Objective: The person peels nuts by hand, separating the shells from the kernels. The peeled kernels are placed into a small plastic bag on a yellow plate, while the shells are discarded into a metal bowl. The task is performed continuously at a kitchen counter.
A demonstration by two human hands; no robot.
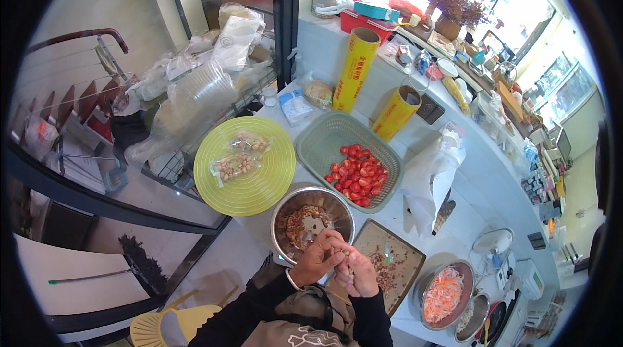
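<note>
My left hand (316,260) and my right hand (359,273) meet over the near right rim of a stainless steel bowl (287,205). Their fingertips pinch a small greenish-brown piece (346,253), apparently a nut; the fingers partly cover it. Brown and tan nut pieces (296,227) lie in the bowl, around a paler patch of its bottom. Just right of the bowl, a shallow rectangular baking tray (372,236) carries reddish-brown skins and crumbs (385,284) and a small clear plastic scrap (388,253). My right hand is beside the tray's left edge.
Past the bowl stand a round green mat (214,196) with two bags of nuts (236,167) and a green plastic basket (319,145) of halved cherry tomatoes (357,176). Yellow film rolls (357,69) stand behind. A bowl of shredded vegetables (443,296) sits right; a yellow chair (155,325) is lower left.
</note>
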